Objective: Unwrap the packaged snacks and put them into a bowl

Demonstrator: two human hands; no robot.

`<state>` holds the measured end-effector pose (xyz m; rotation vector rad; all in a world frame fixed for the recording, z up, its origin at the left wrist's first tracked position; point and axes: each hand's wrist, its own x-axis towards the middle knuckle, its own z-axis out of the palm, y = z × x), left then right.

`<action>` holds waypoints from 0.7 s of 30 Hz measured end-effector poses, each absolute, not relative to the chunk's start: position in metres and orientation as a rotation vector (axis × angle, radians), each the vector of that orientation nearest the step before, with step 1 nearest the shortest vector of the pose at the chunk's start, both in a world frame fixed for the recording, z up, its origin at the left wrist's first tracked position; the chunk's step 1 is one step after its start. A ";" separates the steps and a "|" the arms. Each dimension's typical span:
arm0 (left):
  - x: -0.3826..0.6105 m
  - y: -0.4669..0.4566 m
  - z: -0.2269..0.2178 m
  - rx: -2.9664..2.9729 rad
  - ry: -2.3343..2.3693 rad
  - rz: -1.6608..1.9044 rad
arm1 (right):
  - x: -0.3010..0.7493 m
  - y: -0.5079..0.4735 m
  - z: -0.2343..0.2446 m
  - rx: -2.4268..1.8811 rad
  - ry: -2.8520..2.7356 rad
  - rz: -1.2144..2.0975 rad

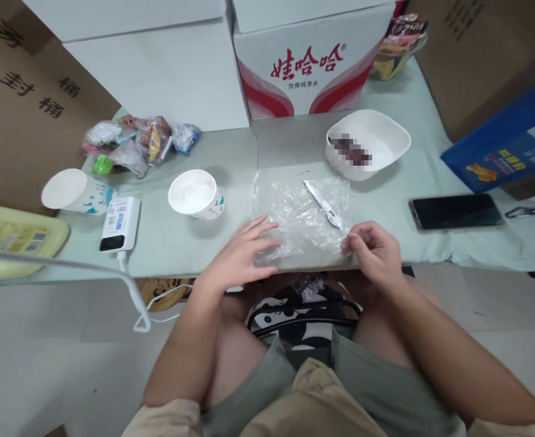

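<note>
A crumpled sheet of clear plastic film (290, 209) lies flat on the table in front of me. On top of it rests a slim silver craft knife (323, 205), lying slantwise. My left hand (244, 252) is at the film's left edge, fingers spread and holding nothing. At the near right corner, my right hand (373, 247) pinches the film between thumb and fingers, just beside the knife's near end. Behind the film stands a white plastic bowl (388, 136), with a dark reddish item (352, 150) in it that is blurred out by pixels.
A paper cup (195, 194), another paper cup (79, 191) and a white power bank (121, 223) with a cable stand left. Wrapped snacks (144, 145) lie behind. A phone (456, 211) and blue box (504, 139) are right. White cartons (313, 79) line the back.
</note>
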<state>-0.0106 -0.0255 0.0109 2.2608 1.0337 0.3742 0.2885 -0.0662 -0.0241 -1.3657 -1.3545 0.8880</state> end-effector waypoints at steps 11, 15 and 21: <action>-0.012 -0.007 -0.003 1.961 1.194 0.458 | 0.302 -0.045 -0.044 -1.298 -0.987 0.915; -0.012 -0.003 -0.005 1.639 1.336 0.741 | 0.310 -0.045 -0.049 -1.277 -1.214 0.919; -0.017 0.000 -0.006 1.419 1.150 0.892 | 0.308 -0.037 -0.047 -1.348 -1.126 0.831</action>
